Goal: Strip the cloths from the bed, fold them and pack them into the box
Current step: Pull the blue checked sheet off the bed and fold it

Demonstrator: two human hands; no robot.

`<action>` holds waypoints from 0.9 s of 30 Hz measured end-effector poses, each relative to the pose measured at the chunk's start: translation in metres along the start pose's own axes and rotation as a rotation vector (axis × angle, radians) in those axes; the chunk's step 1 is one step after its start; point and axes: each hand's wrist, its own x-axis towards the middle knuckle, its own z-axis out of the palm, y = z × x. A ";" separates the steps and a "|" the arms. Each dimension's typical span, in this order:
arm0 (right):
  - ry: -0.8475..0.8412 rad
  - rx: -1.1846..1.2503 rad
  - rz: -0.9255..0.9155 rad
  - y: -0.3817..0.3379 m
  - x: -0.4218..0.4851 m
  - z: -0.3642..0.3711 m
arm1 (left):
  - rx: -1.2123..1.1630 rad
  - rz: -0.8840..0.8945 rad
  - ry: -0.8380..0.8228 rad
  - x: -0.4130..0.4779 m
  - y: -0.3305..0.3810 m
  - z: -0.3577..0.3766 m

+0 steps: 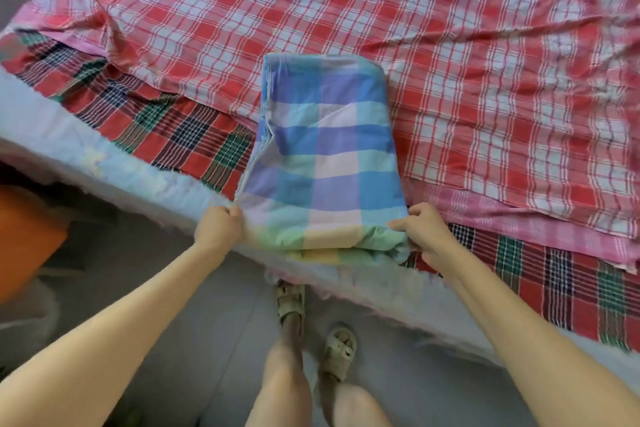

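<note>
Bed (104, 163), cloth (325, 156) between both grips (218, 229) (420, 230)

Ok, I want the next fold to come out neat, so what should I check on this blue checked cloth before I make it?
1. The left hand pinches the near left corner of the blue checked cloth: ok.
2. The right hand holds its near right corner: ok.
3. Layers lined up: not ok, the left edge gapes.
4. Nothing lies on top of it: ok.
5. Room ahead on the red checked cloth to fold onto: ok.
6. The box within reach: cannot tell, none shows.
</note>
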 end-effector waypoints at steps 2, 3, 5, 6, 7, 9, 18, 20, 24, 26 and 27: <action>-0.097 0.033 0.084 0.016 -0.041 -0.018 | -0.057 -0.118 -0.143 -0.039 -0.015 -0.017; -0.130 0.060 0.113 0.019 -0.057 -0.025 | -0.146 -0.207 -0.222 -0.057 -0.016 -0.027; -0.183 0.186 0.155 0.020 -0.072 -0.039 | -0.368 -0.357 -0.327 -0.080 -0.009 -0.044; -0.210 0.285 0.183 0.016 -0.073 -0.045 | -0.440 -0.404 -0.347 -0.083 -0.001 -0.051; -0.238 0.390 0.230 0.011 -0.072 -0.050 | -0.494 -0.439 -0.363 -0.083 0.010 -0.057; -0.260 0.482 0.331 -0.010 -0.065 -0.057 | -0.566 -0.497 -0.399 -0.068 0.037 -0.067; -0.068 0.941 0.390 -0.101 0.036 -0.039 | -0.848 -0.533 -0.453 0.063 0.116 -0.048; -0.090 0.762 0.317 -0.113 0.064 -0.028 | -0.912 -0.493 -0.416 0.097 0.126 -0.036; -0.085 0.137 0.214 -0.114 0.101 0.000 | -0.588 -0.218 -0.495 0.133 0.112 -0.010; 0.059 0.037 0.127 -0.098 0.131 0.011 | -0.545 -0.099 -0.568 0.142 0.096 0.005; 0.137 -0.036 0.096 -0.091 0.140 0.015 | -0.530 -0.050 -0.550 0.143 0.087 0.011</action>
